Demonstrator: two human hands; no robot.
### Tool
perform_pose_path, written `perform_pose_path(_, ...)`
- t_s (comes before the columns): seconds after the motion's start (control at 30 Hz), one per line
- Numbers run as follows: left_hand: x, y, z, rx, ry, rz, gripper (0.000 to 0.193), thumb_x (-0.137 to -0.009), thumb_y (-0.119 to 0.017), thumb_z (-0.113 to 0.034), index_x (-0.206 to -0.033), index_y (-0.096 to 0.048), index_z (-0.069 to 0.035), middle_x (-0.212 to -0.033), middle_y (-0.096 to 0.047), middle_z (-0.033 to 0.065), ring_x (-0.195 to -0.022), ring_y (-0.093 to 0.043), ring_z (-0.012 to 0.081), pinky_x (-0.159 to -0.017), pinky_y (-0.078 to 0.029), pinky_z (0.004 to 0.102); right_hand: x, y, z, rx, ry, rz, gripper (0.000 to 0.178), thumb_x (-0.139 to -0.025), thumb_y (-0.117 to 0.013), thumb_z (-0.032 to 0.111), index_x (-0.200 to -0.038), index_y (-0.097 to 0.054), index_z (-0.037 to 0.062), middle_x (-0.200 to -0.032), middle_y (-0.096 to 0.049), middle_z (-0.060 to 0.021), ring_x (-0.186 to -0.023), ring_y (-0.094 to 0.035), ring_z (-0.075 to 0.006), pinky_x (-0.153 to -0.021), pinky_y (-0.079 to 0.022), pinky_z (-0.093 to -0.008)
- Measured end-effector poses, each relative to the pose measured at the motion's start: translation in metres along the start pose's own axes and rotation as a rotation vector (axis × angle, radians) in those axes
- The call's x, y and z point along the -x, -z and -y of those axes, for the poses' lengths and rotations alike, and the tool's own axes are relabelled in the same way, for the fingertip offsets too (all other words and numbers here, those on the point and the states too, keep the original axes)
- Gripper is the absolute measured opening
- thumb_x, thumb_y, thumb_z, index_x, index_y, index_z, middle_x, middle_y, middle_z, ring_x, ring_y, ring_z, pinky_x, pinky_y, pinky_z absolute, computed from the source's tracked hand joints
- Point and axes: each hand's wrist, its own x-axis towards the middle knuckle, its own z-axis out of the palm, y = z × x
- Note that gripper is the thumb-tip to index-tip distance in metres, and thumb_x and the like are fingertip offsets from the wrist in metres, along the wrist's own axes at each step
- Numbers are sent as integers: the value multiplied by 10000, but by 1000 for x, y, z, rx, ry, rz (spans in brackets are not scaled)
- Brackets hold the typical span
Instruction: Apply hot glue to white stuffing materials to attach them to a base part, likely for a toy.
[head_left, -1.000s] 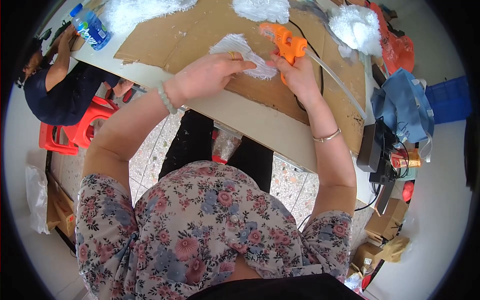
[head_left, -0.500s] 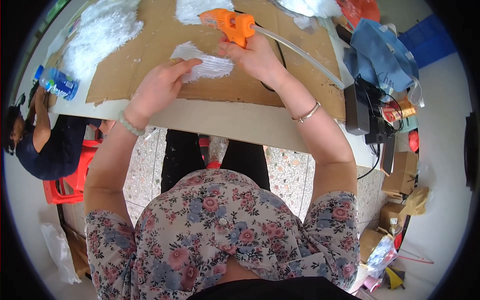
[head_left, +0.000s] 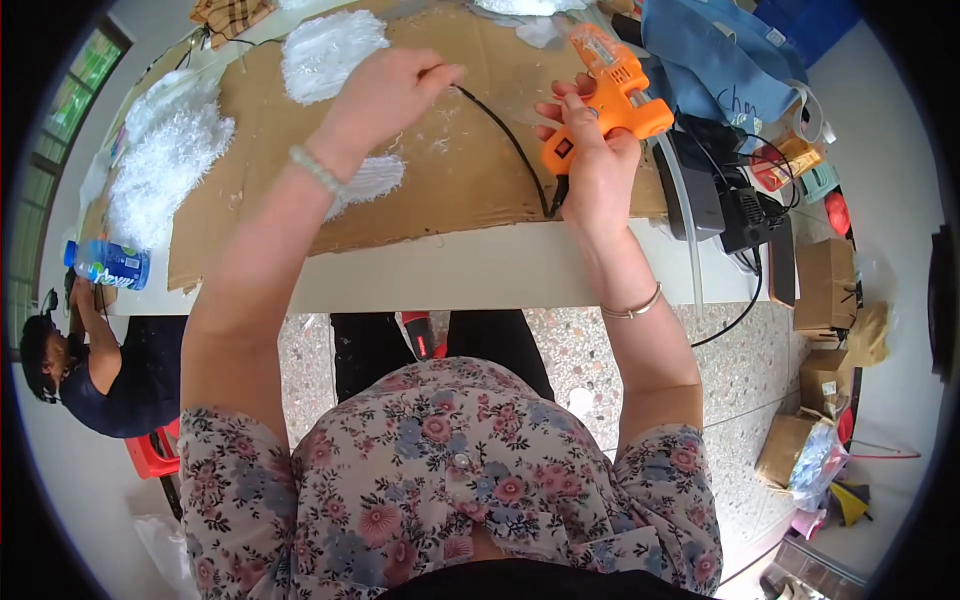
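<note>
My right hand is wrapped round the handle of an orange hot glue gun, its nozzle end pointing away from me. A long clear glue stick trails from its back, and a black cord leaves the handle base. My left hand is raised over the cardboard, fingers pinched together. The cord shows right by its fingertips; whether they grip it I cannot make out. Below my left wrist lies a small white shaggy piece, partly covered by the forearm. A larger white shaggy piece lies beyond.
The cardboard sheet covers the white table. A white shaggy heap and a blue-capped bottle are at left. At right are a blue bag and black power adapters. Another person sits at left.
My right hand has moved right and turned the glue gun from pointing left to pointing away. My left hand has lifted off the small white piece and moved farther out. The view has shifted.
</note>
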Motion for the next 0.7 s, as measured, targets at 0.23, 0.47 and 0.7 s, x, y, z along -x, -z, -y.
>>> perform_pose_path(0.23, -41, -59, 9, -306, 15, 201, 442, -687, -687, -529, -787, -696, -98, -849, -655, 99, -881, -610, 293, -769, -491, 386, 12, -21, 4, -136, -111, -41, 280, -911, -527, 113, -1163, -484, -1, -1055, -589, -102, -856, -594, -159, -703, -504, -292)
perform_pose_path(0.47, -51, -65, 28, -122, 129, 357, 544, -596, -770, -495, -854, -630, -37, -970, -631, 118, -968, -584, 273, -805, -480, 377, 9, -23, 14, -119, -97, -62, 271, -916, -506, 106, -1165, -489, -1, -1055, -587, -112, -818, -580, -150, -685, -484, -297)
perform_pose_path(0.7, -51, -62, 35, 359, 221, 42, 339, -669, -787, -247, -851, -613, -20, -841, -641, 81, -769, -605, 207, -715, -485, 306, 6, -20, 8, -90, -82, -33, 256, -918, -497, 107, -1147, -498, -9, -1048, -590, -123, -763, -575, -140, -666, -481, -288)
